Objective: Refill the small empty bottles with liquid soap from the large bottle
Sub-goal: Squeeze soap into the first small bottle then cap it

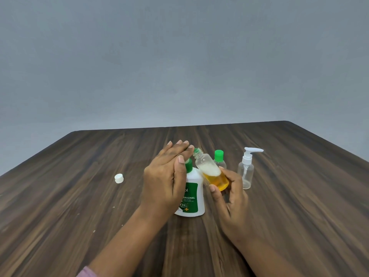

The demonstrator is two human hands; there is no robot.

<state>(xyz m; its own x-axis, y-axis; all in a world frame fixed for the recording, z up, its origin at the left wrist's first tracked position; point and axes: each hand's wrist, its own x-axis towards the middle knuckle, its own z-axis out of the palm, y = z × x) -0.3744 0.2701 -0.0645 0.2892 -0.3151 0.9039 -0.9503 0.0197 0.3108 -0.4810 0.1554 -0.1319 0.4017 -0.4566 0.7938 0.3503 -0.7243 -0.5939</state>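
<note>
My right hand (229, 194) grips a small clear bottle (211, 172) by its base, tilted with its open neck up and to the left. It holds yellow soap with white foam on top. My left hand (165, 176) is raised with straight fingers beside the neck, fingertips close to the mouth, holding nothing. Behind the left hand the large white soap bottle (192, 194) with green cap and green label stands upright on the table. A small clear bottle with a green cap (219, 159) stands behind the tilted one. At the right stands an empty clear pump bottle (246, 170).
A loose white cap (119, 178) lies on the dark wooden table (79, 196) to the left of my hands. The far table edge meets a plain grey wall. A few small white specks lie on the wood near the left front.
</note>
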